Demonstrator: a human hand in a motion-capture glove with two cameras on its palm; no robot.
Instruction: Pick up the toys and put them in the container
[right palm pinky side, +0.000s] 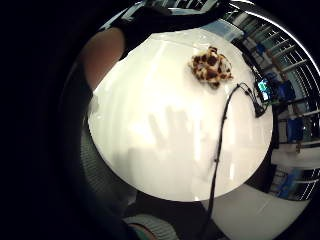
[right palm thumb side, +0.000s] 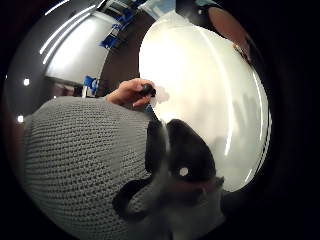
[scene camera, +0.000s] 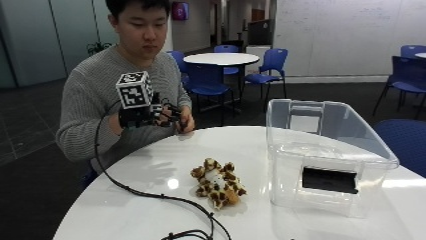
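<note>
- While raised above the table (scene camera: 133, 200) at the frame's left, the gloved right hand (scene camera: 143, 117) holds nothing, its grip relaxed, fingers spread.
- Spotted plush toy (scene camera: 216, 187) lies mid-table, beside the clear container (scene camera: 326, 155).

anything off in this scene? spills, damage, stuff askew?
Nothing stands out. The toy lies on the table beside the clear container, which stands upright and looks intact. No spills. The gloved right hand is raised above the table edge, holding nothing.
</note>
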